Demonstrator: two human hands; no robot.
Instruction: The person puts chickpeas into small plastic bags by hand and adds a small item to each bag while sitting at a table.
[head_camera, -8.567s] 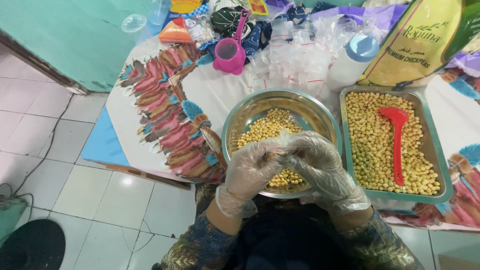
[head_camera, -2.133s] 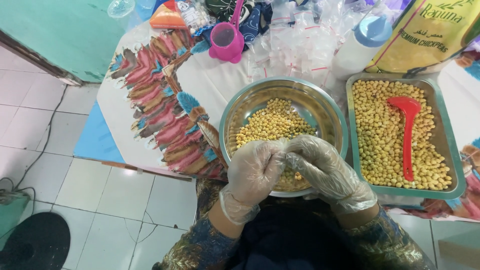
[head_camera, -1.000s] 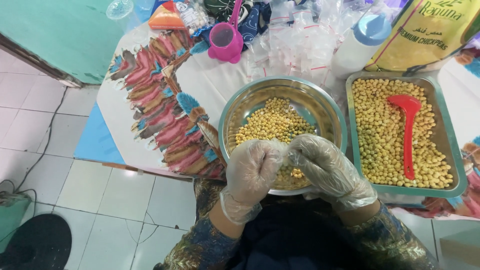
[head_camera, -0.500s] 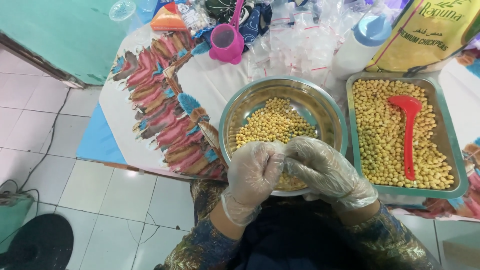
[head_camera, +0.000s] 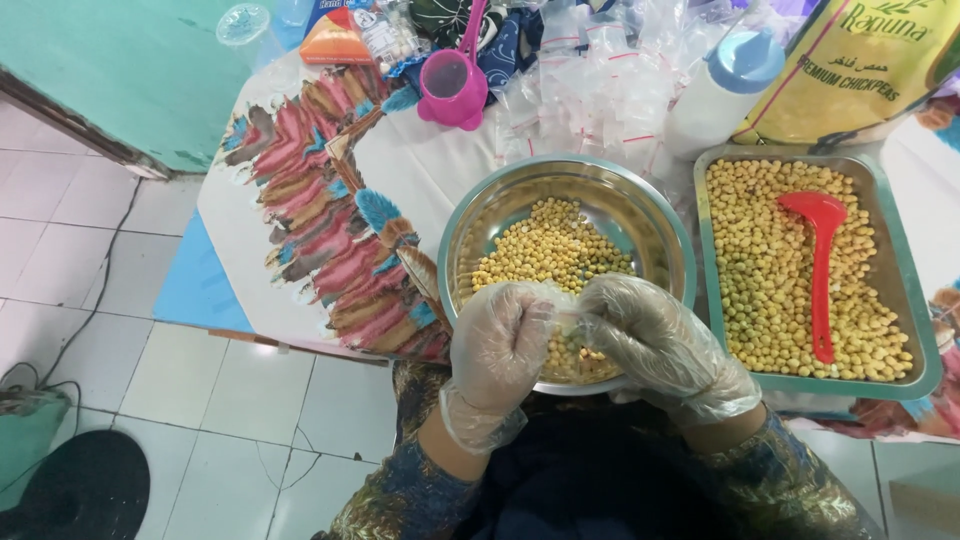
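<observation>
Here, held over the near rim of the bowl (head_camera: 468, 232): a small clear bag (head_camera: 566, 313), pinched between the gloved left hand (head_camera: 497, 340) and right hand (head_camera: 655, 335), both closed on it. Probably thin, soft, light, and slippery against gloves. Best pinched at the top edge. Below, chickpeas (head_camera: 548, 250), small, hard, quick to roll. Beside, a tray (head_camera: 928, 340) with a red scoop (head_camera: 819, 262).

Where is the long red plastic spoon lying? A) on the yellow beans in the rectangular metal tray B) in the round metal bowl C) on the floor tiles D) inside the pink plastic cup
A: the long red plastic spoon lies on the yellow beans in the rectangular metal tray, right of the round metal bowl.
</observation>
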